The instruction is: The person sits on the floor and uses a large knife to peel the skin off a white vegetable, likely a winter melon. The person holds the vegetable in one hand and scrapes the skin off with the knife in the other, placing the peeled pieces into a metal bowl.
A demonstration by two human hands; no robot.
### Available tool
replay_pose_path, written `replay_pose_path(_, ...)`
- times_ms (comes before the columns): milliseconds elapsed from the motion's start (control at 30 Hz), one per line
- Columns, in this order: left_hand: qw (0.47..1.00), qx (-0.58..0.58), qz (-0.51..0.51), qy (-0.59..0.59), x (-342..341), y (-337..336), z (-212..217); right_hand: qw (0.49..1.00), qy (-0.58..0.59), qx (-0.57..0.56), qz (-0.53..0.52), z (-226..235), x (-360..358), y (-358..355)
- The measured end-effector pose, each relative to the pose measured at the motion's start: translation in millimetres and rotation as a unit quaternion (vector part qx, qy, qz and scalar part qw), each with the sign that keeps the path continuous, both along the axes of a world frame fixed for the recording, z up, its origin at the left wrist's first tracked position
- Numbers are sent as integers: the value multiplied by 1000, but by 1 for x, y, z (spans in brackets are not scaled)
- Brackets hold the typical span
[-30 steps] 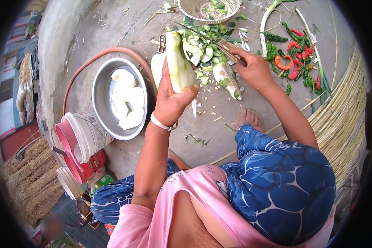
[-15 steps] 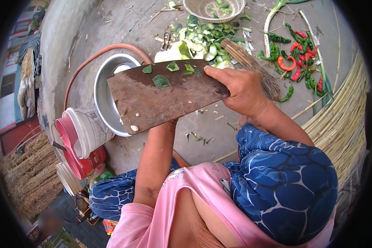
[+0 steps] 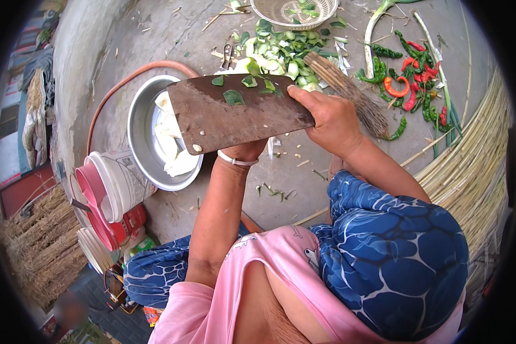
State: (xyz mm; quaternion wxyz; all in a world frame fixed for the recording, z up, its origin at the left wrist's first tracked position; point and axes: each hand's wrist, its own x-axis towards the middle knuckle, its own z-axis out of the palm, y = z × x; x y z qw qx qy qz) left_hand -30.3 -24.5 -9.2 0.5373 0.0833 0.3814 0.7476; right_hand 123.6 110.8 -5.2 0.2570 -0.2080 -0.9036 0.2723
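A worn brown board (image 3: 241,117) is tilted in front of me, with green peel pieces (image 3: 233,97) and a few pale seeds on its face. My right hand (image 3: 329,117) grips its right end, thumb on the upper side. My left hand (image 3: 243,151), with a pale band at the wrist, reaches under the near edge; its fingers are hidden behind the board. A bit of something white (image 3: 272,144) shows just beside it. Left of the board stands a metal basin (image 3: 136,140) holding white peeled pieces (image 3: 169,140).
Green and pale peelings (image 3: 292,49) lie beyond the board, near a peeler (image 3: 227,56) and a woven basket (image 3: 295,24). A short straw brush (image 3: 350,94) and red and green peppers (image 3: 413,86) are to the right. Buckets (image 3: 117,183) stand at left; long stalks (image 3: 470,149) lie far right.
The board has shifted right and slightly away, levelling out and uncovering the basin's white pieces. My left forearm has moved right, and its wrist band now shows.
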Motion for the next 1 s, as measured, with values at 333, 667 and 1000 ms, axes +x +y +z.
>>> replay_pose_path(333,998,61,-28,-6,-9,-2,-8,1000,20,-15,16,22,2,-4)
replay_pose_path(667,997,6,-4,75,-7,-17,-21,999,1,16,43,35,2,-4)
replay_pose_path(1000,997,70,-23,-20,-1,-5,-12,1000,22,-4,17,12,-2,-2)
